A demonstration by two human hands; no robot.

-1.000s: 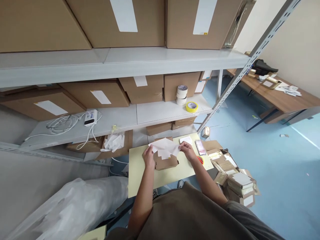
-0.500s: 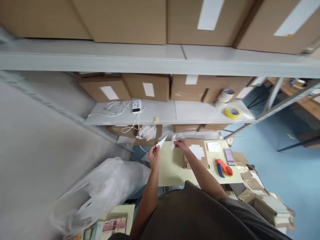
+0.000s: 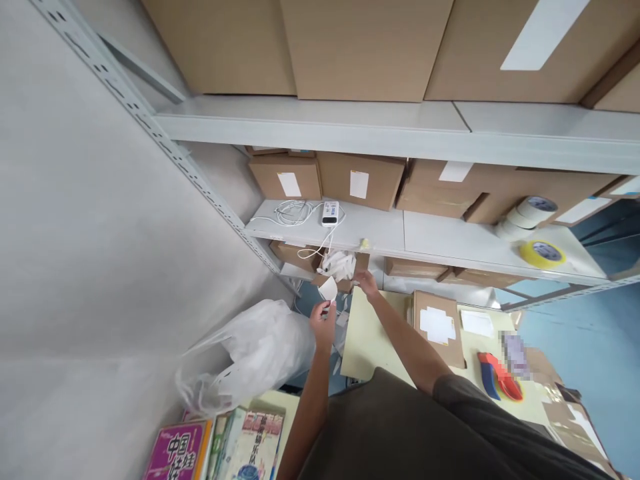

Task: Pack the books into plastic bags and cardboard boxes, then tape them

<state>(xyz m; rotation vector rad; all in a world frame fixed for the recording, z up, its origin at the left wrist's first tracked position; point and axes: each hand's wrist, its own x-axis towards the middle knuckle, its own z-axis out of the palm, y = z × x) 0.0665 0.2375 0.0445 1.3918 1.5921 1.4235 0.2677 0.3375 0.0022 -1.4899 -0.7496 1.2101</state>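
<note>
My left hand (image 3: 323,321) pinches a small curled white paper label (image 3: 328,289), held up left of the table's edge. My right hand (image 3: 367,284) reaches over the far left corner of the pale yellow table (image 3: 364,340), its fingers a little apart, with no paper strip visible in them. Just beyond it, an open carton (image 3: 362,261) under the shelf holds crumpled white paper strips (image 3: 340,265). Farther right on the table lies a flat cardboard box (image 3: 453,308) with white labels (image 3: 437,325) on top.
A red and blue tape dispenser (image 3: 500,377), a phone (image 3: 515,355) and white sheets (image 3: 477,323) lie on the table's right. Above, the shelf (image 3: 450,230) bears cartons, a white device (image 3: 330,213) and tape rolls (image 3: 543,253). At left are a white plastic bag (image 3: 270,340) and books (image 3: 180,450).
My view has turned left. My right hand has moved away from the left one, over beside the carton of paper strips; the white strip it held no longer shows. My left hand keeps its label.
</note>
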